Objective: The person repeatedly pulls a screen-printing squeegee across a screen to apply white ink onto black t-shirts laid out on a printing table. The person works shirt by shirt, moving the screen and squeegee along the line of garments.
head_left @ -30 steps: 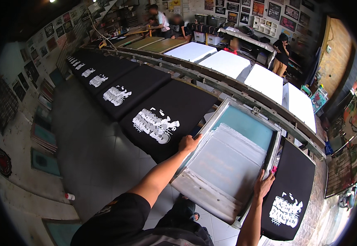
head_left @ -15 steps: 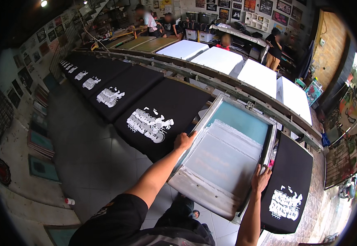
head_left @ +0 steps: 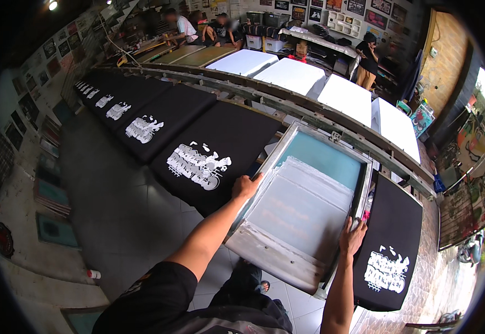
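A framed printing screen (head_left: 304,206) with teal mesh and smears of white ink lies tilted in front of me. My left hand (head_left: 246,188) is closed round its left frame edge, and my right hand (head_left: 353,236) grips the right edge lower down. To the left of the screen, a black shirt (head_left: 209,153) with a white graphic is stretched flat. A second printed black shirt (head_left: 390,239) lies just right of my right hand. Whatever is under the screen is hidden by it.
More black printed shirts (head_left: 142,128) run in a row to the far left. A metal rail (head_left: 287,111) passes behind the screen, with white shirt boards (head_left: 343,103) beyond it. People (head_left: 368,61) are in the background. Teal screens (head_left: 56,229) lean against the left wall.
The view has shifted slightly, so the shirts and rail sit a little further left and higher. Both hands keep their hold on the screen, which shows little movement against the rail.
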Demonstrator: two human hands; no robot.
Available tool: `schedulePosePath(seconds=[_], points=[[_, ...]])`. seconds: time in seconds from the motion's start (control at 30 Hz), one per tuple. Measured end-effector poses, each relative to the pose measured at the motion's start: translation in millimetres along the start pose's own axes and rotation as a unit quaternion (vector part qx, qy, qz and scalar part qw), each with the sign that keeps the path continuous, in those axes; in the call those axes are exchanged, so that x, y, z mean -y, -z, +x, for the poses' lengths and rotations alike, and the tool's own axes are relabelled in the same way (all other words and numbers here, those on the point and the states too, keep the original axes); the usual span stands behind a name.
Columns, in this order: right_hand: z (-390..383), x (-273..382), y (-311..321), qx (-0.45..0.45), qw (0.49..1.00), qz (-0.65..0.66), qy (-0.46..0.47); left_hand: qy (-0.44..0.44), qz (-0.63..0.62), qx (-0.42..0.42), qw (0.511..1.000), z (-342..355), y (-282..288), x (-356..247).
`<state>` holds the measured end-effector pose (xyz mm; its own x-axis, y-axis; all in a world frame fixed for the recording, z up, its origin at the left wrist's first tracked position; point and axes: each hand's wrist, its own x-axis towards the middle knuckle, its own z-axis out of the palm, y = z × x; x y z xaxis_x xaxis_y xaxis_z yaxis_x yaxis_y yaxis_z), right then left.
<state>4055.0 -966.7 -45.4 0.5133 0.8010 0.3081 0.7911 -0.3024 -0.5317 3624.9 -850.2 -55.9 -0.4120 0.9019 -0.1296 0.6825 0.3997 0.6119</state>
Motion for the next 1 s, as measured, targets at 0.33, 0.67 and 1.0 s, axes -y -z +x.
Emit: schedulePosePath(seconds=[0.33, 0.67, 1.0], points=[[1, -1, -1, -0.005, 1.000, 0.005, 0.019, 0.013, -0.006, 0.026, 1.000, 6, -2, 2], [-1, 4, 2, -0.008, 1.000, 0.001, 0.022, 0.005, 0.003, 0.027, 1.000, 4, 0, 1], [-5, 8, 6, -0.007, 1.000, 0.015, 0.006, 0.007, -0.015, 0.031, 0.999, 3, 1, 3]])
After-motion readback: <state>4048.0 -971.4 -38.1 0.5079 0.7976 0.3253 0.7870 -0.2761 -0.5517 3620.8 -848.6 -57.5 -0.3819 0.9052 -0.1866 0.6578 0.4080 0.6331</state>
